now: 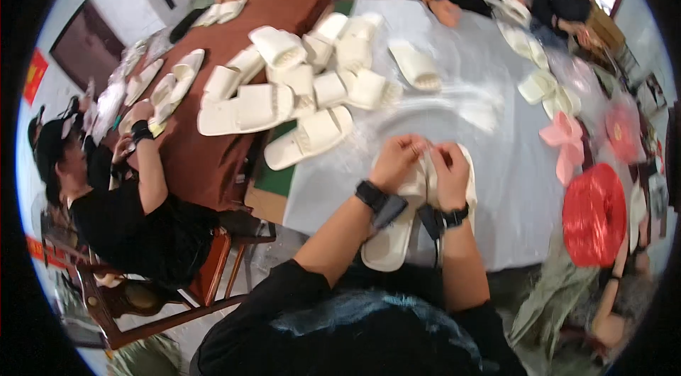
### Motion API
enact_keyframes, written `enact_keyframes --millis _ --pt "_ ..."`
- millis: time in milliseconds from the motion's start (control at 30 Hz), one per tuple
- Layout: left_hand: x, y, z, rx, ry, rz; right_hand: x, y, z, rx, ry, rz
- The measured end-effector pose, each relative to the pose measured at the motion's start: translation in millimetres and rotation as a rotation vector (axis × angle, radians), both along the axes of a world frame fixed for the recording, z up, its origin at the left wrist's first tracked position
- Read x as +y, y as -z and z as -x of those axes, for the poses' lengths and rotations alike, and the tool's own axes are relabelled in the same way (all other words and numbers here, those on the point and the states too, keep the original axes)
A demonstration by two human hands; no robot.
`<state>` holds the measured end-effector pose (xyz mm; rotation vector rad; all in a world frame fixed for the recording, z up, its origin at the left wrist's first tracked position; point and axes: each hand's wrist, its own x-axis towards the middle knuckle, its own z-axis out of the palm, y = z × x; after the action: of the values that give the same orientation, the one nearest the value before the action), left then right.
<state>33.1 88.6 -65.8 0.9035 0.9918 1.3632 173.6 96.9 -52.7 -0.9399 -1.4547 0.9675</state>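
At the near edge of the table, my left hand (397, 164) and my right hand (450, 176) meet with fingertips pinched close together. What lies between them is too small to make out. Below my left hand is a cream slipper (389, 247), its sole toward me and its upper part hidden by my hand and wrist. Another cream slipper (469, 163) shows partly behind my right hand. A heap of cream slippers (266, 105) lies ahead to the left, and a single slipper (413, 65) rests beyond my hands.
A grey plastic sheet (333, 191) covers my table, beside a brown-covered table (213, 170). At right are pink slippers (564, 143) and a red plastic roll (594, 214). A person in black (135, 213) sits left on a wooden chair (220, 269); others work across the table.
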Motion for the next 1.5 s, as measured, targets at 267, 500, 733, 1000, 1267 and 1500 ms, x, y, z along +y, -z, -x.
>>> enact_keyframes --millis 267,500,733,1000,1267,1500 --pt "-6 4 -12 0.168 0.161 -0.121 -13 5 -14 0.003 0.074 0.045" --pt "-1 6 -6 0.207 0.128 -0.194 -5 10 -4 0.010 0.059 0.001" --pt "8 21 -4 -0.091 0.060 -0.140 -1 16 -6 -0.014 0.039 -0.002" --pt "2 16 -6 -0.124 0.060 -0.110 -6 11 -9 -0.098 -0.001 -0.020" --pt "2 16 -5 -0.135 0.103 -0.151 -7 9 -4 0.004 0.005 -0.002" --pt "-5 5 -7 -0.084 0.121 -0.127 -10 12 -8 -0.085 0.006 0.017"
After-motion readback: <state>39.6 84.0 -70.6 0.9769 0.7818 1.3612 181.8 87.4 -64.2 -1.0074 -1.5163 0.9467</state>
